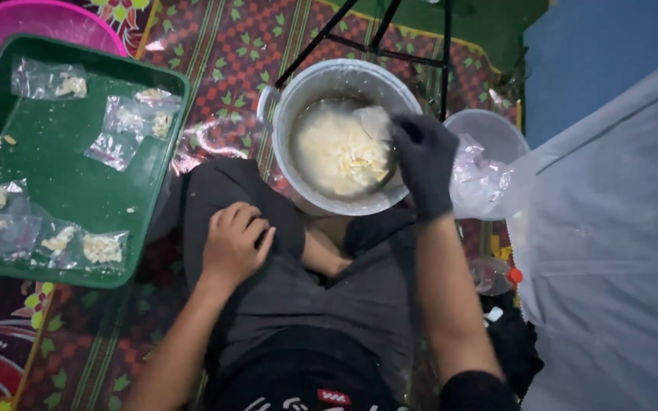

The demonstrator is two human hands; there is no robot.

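Observation:
A grey metal pot [292, 108] sits on the patterned mat in front of my crossed legs, holding pale shredded food [340, 154] in cloudy liquid. My right hand [423, 164], in a dark glove, reaches over the pot's right rim and pinches a small clear plastic bag [373, 120] at the food's edge. My bare left hand [234, 243] rests loosely curled on my left knee, holding nothing. A green tray [55, 167] at left carries several small clear bags filled with the pale food [103, 248].
A clear plastic bowl with crumpled plastic bags [485, 171] stands right of the pot. A pink basin [32, 23] lies behind the tray. Black stand legs [390, 49] cross behind the pot. A small orange-capped bottle [496, 275] sits beside a large pale plastic sheet [611, 243].

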